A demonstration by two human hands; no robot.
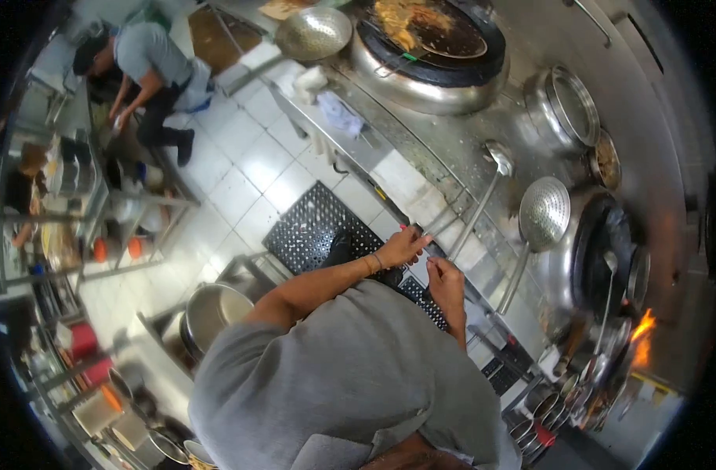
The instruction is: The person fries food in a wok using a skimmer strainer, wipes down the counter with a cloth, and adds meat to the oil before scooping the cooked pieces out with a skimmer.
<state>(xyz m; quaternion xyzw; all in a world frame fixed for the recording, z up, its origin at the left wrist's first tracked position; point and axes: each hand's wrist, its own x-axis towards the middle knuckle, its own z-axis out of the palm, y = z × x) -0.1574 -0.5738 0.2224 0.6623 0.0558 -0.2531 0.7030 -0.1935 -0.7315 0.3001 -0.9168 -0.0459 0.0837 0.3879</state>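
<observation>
My left hand reaches to the front edge of the steel stove, its fingers pinched together beside a small dark piece. What the fingers hold, if anything, is too small to make out. A little to the right, my right hand is curled closed, and its palm is hidden. Near both hands, a ladle lies on the stove top with its long handle pointing toward me. Beside it rests a perforated strainer, handle also toward me.
A large wok with food in oil sits at the top. Flames rise at the lower right. Metal pots stand along the back. A co-worker bends over at the upper left. A black perforated mat lies on the tiled floor.
</observation>
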